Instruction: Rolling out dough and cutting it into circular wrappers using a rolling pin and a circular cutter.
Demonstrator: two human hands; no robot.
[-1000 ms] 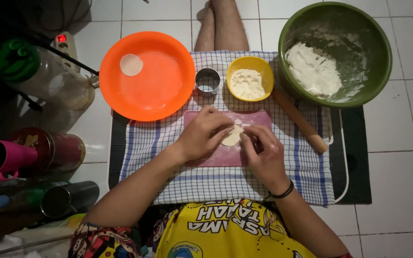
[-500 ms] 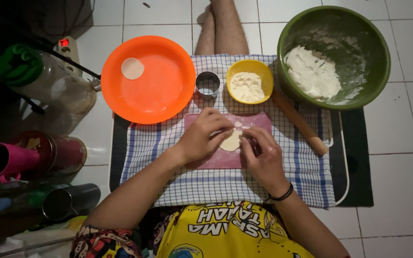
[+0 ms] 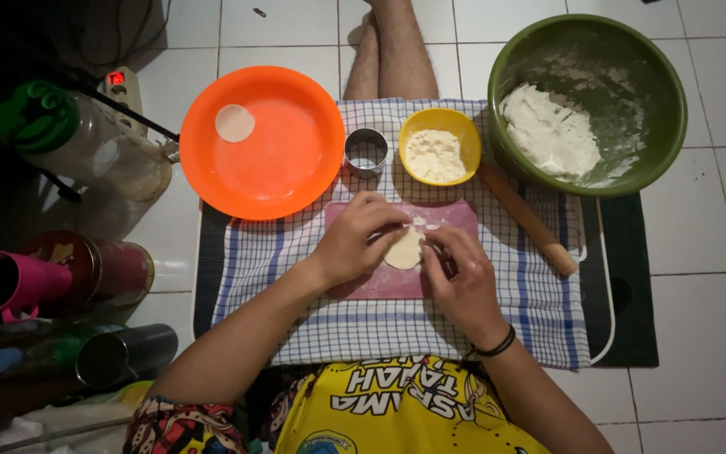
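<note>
A small pale dough round (image 3: 403, 250) lies on a pink mat (image 3: 380, 282) atop a blue-checked cloth (image 3: 539, 311). My left hand (image 3: 355, 244) cups the dough's left edge with its fingertips on it. From the right, my right hand (image 3: 462, 282) pinches the same piece. Both hands hold the dough just above or on the mat; which one I cannot tell.
An orange plate (image 3: 283, 160) with one dough disc (image 3: 235, 123) sits at upper left. A metal ring cutter (image 3: 366, 151), a yellow flour bowl (image 3: 439, 145), a wooden rolling pin (image 3: 529, 220) and a green bowl of dough (image 3: 632, 92) line the back. Bottles and cups (image 3: 60, 277) crowd the left.
Both hands stay on the dough, with the fingers working around its edge. The view has shifted slightly; nothing else has moved.
</note>
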